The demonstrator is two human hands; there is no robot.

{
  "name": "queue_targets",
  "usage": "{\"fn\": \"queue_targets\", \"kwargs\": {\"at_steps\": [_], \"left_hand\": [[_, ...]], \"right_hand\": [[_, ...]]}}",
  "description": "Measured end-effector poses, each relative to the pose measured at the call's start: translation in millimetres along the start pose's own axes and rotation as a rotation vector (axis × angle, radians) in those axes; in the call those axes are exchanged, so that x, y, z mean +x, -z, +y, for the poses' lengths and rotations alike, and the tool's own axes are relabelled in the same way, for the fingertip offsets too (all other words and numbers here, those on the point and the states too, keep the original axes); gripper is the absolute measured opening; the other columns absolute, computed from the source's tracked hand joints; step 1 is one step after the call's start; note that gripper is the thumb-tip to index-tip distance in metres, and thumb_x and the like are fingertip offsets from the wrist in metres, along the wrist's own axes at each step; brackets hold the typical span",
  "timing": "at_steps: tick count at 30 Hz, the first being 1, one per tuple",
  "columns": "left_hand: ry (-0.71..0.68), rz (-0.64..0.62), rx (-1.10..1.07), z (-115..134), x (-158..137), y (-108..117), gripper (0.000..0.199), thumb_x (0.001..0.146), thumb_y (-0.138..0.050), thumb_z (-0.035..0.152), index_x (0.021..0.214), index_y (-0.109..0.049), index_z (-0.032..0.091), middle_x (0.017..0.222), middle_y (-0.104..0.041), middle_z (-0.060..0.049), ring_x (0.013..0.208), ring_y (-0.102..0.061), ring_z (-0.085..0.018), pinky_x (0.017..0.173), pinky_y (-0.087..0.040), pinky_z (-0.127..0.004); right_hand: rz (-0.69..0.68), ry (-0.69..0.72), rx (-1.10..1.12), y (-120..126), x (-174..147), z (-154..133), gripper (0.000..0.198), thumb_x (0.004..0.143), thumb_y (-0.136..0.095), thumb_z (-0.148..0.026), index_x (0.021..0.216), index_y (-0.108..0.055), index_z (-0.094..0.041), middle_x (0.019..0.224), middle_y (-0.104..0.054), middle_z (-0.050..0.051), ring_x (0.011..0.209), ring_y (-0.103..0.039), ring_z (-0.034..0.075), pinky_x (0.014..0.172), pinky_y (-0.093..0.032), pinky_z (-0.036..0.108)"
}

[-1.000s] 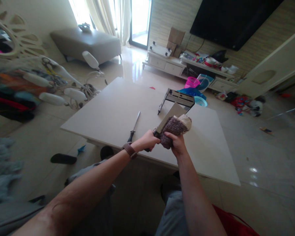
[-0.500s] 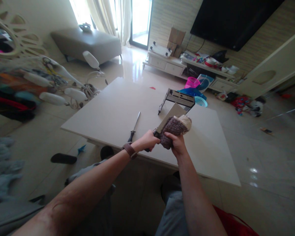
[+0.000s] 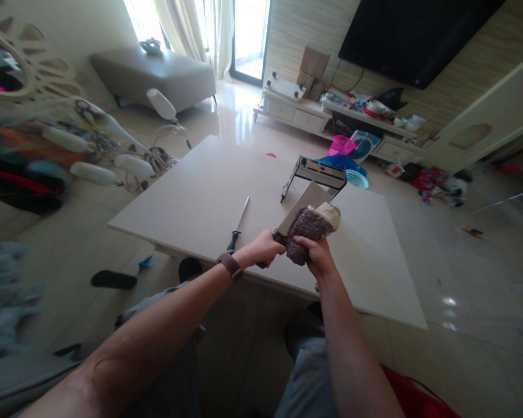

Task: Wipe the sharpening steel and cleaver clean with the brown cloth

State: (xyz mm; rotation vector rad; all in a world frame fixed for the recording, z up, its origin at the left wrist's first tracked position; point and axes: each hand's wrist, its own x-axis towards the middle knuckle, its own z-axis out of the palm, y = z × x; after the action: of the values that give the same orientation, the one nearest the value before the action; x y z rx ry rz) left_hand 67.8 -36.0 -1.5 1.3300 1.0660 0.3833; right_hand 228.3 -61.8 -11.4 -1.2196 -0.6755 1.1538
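Left hand (image 3: 268, 247): the cleaver (image 3: 304, 197) is gripped by its handle (image 3: 279, 237).
Right hand (image 3: 317, 253): the rough brown-and-cream item (image 3: 308, 226) is grasped.
Cleaver: held above the table (image 3: 178, 197), partly covered by the item.
Sharpening steel (image 3: 234, 237): laid on the table, leftward.
Metal-framed stand (image 3: 321, 169): placed beyond the cleaver.

A black flat-screen television (image 3: 412, 40) hung far right, above a low white cabinet (image 3: 279, 109); a grey upholstered rectangular bench (image 3: 161, 75) stood far left, near long cream curtains (image 3: 181, 29).
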Motion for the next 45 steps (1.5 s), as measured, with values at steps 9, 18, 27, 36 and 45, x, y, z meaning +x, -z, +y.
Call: {"fn": "queue_targets", "kwargs": {"at_steps": [9,18,27,36,45], "left_hand": [[0.030,0.008,0.063,0,0,19,0.015,0.069,-0.056,0.014,0.058,-0.048,0.019,0.033,-0.043,0.003,0.029,-0.042,-0.013,0.032,-0.034,-0.023],[-0.007,0.034,0.137,-6,6,19,0.014,0.070,-0.058,0.017,0.059,-0.049,0.019,0.034,-0.043,0.003,0.029,-0.045,-0.014,0.032,-0.034,-0.022],[0.060,0.026,0.015,7,-2,10,0.019,0.068,-0.056,0.013,0.056,-0.044,0.020,0.035,-0.041,0.004,0.031,-0.041,-0.011,0.033,-0.034,-0.022],[0.042,0.010,-0.139,4,-3,-1,0.023,0.068,-0.051,0.010,0.053,-0.039,0.022,0.033,-0.037,0.004,0.029,-0.036,-0.011,0.034,-0.033,-0.024],[0.054,-0.049,-0.036,4,-3,20,0.021,0.068,-0.056,0.013,0.052,-0.044,0.020,0.034,-0.041,0.003,0.030,-0.037,-0.010,0.034,-0.034,-0.024]], "right_hand": [[-0.046,-0.043,-0.040,1,-2,-2,0.051,0.050,-0.083,-0.008,0.098,-0.071,-0.017,0.094,-0.078,0.005,0.083,-0.073,0.025,0.075,-0.063,0.042],[-0.010,-0.034,-0.065,2,0,6,0.055,0.050,-0.085,-0.009,0.103,-0.071,-0.016,0.100,-0.078,0.006,0.088,-0.074,0.025,0.078,-0.064,0.042],[-0.007,-0.031,0.060,-9,-1,7,0.055,0.053,-0.085,-0.012,0.106,-0.070,-0.017,0.104,-0.077,0.005,0.091,-0.073,0.023,0.085,-0.062,0.041],[0.017,-0.006,0.057,-9,2,9,0.050,0.052,-0.085,-0.013,0.100,-0.071,-0.017,0.097,-0.077,0.003,0.090,-0.072,0.022,0.082,-0.061,0.036],[-0.038,-0.074,-0.051,1,-1,1,0.050,0.049,-0.084,-0.011,0.097,-0.071,-0.016,0.093,-0.078,0.005,0.078,-0.073,0.025,0.072,-0.063,0.041]]}}
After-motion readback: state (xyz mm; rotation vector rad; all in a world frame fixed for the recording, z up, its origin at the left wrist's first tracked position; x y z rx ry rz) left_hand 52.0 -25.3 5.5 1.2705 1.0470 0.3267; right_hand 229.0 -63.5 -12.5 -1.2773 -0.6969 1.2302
